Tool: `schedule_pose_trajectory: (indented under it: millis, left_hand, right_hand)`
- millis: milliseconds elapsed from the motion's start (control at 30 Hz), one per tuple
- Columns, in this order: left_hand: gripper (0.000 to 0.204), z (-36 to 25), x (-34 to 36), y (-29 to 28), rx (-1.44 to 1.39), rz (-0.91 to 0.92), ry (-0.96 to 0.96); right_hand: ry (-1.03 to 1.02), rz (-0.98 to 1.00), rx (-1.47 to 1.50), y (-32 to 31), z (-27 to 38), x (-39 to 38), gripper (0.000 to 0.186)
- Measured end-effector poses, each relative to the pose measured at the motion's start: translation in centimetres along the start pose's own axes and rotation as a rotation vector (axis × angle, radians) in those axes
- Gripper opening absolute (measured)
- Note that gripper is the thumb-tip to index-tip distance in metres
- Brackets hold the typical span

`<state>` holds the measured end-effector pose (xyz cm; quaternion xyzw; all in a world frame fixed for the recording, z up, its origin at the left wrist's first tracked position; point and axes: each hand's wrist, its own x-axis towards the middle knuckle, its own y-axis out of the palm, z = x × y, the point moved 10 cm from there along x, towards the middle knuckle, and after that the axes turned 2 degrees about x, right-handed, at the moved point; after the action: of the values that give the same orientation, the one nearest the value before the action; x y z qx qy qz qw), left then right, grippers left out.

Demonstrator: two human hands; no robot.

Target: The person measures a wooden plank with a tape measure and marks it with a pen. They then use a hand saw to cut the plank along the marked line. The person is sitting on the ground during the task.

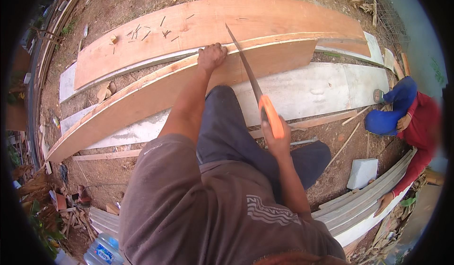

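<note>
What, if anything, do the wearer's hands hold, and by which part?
The right hand holds the saw by its handle; the left hand grips the board by its top edge.

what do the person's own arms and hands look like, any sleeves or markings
The left hand and right hand are bare and ungloved. The forearms are uncovered too. The left sleeve is short, loose and brownish grey, with a faint pale marking near its hem.

Ground [336, 180] was brown soil, straw-strewn at far side; long pale board [298, 90], wooden strip [106, 155] and white block [363, 172] lay directly on it
</note>
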<state>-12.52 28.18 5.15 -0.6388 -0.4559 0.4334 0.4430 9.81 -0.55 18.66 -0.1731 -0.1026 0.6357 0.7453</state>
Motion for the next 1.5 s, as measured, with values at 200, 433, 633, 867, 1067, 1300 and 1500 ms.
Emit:
schedule_pose_trajectory:
  millis: [200,433,633,867,1067,1300,1500]
  left_hand:
    - [0.024,0.1,0.7,1.0,0.107,-0.065,-0.021]
    - [0.024,-0.1,-0.2,0.6,0.103,-0.076,-0.030]
    - [0.049,0.4,1.0,0.9,0.020,-0.072,0.012]
    - [0.030,-0.7,-0.6,-0.6,0.136,-0.061,-0.008]
    - [0.047,-0.5,0.1,-0.7,0.069,0.067,0.027]
    - [0.032,-0.4,-0.2,0.4,0.129,-0.034,0.013]
    - [0.047,-0.3,0.0,0.5,0.106,0.041,0.056]
  right_hand:
    - [-0.150,-0.030,0.157,-2.4,2.7,-4.6,0.034]
    - [-0.078,0.041,0.117,5.6,-0.8,12.7,0.029]
    - [-0.076,0.002,0.056,-5.4,1.8,-10.9,0.042]
    - [-0.009,-0.011,0.036,5.7,2.9,14.6,0.023]
    - [-0.132,-0.045,0.131,-2.7,1.0,-5.1,0.033]
    - [-0.010,0.017,0.125,2.6,0.7,6.0,0.032]
    - [-0.056,0.065,0.168,3.8,-1.4,8.8,0.032]
